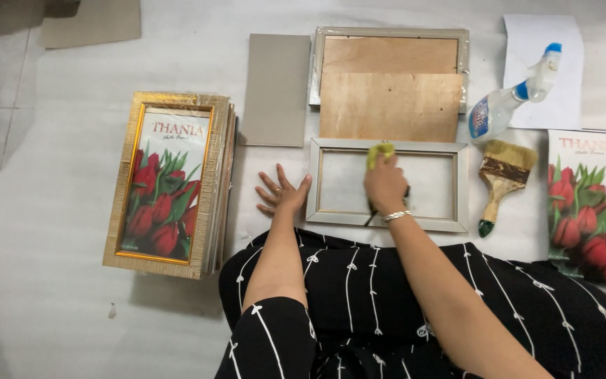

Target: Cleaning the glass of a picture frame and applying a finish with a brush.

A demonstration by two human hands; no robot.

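Note:
A silver picture frame with a glass pane lies flat in front of me on a white sheet. My right hand presses a yellow cloth onto the glass near its upper middle. My left hand rests flat with fingers spread on the sheet, touching the frame's left edge. A silver bracelet circles my right wrist.
A stack of gold frames with a tulip picture lies at the left. Beyond are a grey board, a wooden backing on another silver frame. At right: spray bottle, paintbrush, tulip print, white paper.

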